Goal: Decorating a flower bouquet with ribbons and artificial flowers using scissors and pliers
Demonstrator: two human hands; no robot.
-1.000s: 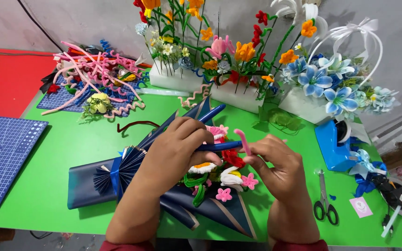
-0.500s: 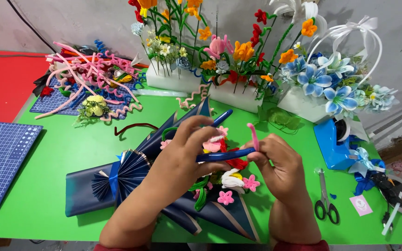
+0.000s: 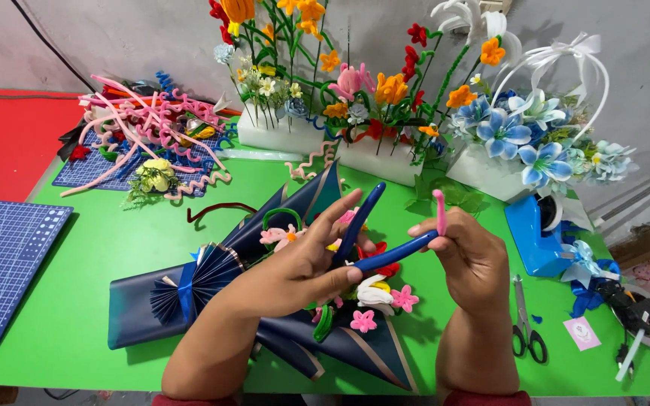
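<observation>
Above the navy paper bouquet point(image 3: 189, 293) on the green table point(image 3: 77, 301), the left hand point(image 3: 302, 263) pinches the bend of a blue pipe cleaner point(image 3: 374, 237), while the right hand point(image 3: 475, 259) grips its far end together with a pink pipe cleaner point(image 3: 440, 212).
</observation>
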